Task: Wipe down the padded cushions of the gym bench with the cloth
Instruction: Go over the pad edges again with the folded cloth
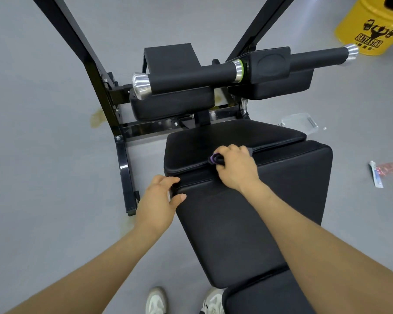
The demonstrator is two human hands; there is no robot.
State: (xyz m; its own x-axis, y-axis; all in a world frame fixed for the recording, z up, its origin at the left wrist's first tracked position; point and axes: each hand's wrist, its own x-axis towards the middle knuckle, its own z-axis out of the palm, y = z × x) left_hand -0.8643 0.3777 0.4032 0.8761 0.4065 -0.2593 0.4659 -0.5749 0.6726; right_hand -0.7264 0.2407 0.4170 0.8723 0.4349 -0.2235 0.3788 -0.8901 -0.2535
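Observation:
A black padded gym bench fills the middle of the view, with a long back cushion (247, 223) running toward me and a shorter seat cushion (213, 141) beyond it. My right hand (235, 166) grips a bunched dark cloth with a purple edge (216, 159) and holds it at the gap between the two cushions. My left hand (161, 198) grips the left corner of the long cushion, thumb on top and fingers curled round the edge. Two smaller black pads (173, 103) sit farther back under a foam roller bar (191, 78).
Black steel frame legs (125, 173) stand to the left of the bench, with slanted uprights behind. A yellow drum (372, 26) stands at the top right. A clear plastic bag (299, 122) and a small wrapper (377, 175) lie on the grey floor at right. My shoes (156, 301) are below.

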